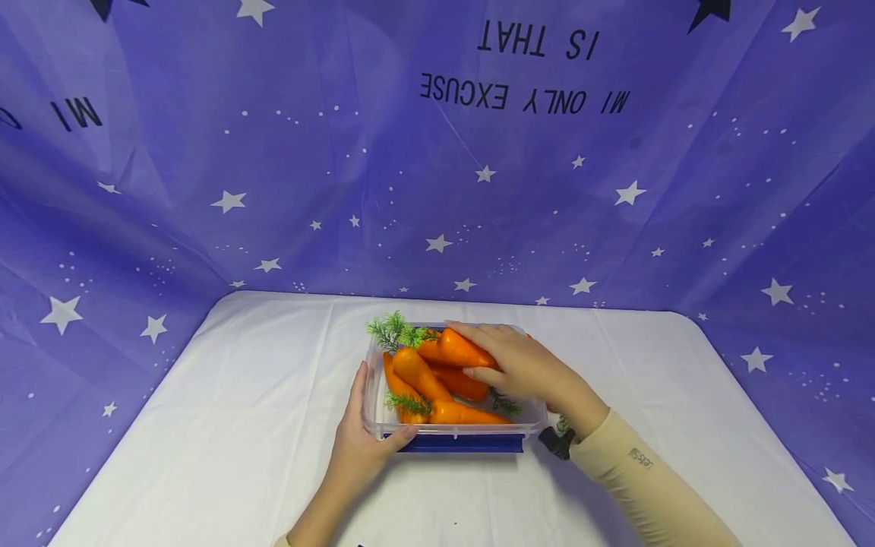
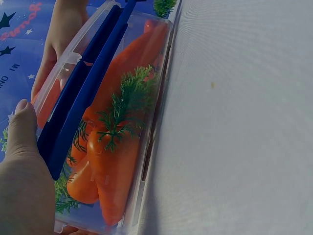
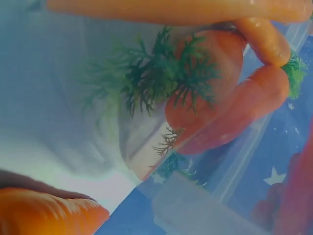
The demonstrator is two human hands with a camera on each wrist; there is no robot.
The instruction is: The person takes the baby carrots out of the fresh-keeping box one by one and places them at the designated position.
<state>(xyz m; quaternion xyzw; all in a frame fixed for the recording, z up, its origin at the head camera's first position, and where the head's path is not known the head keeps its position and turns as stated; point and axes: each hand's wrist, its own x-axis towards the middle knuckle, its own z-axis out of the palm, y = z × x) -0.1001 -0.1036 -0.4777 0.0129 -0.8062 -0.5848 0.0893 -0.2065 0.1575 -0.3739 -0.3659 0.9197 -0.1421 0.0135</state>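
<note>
A clear plastic container with blue latches stands on the white-covered table. Several orange carrots with green leafy tops lie piled in it. My left hand grips the container's left side, its thumb over the front rim. At the right of the pile, my right hand holds the topmost carrot, fingers over the far side and thumb on the near side. Through the clear wall the left wrist view shows more carrots inside.
A carrot lies outside the container in the right wrist view. Under my right wrist is a black object, partly hidden, with a green tuft beside it. A purple star-printed cloth hangs behind the table.
</note>
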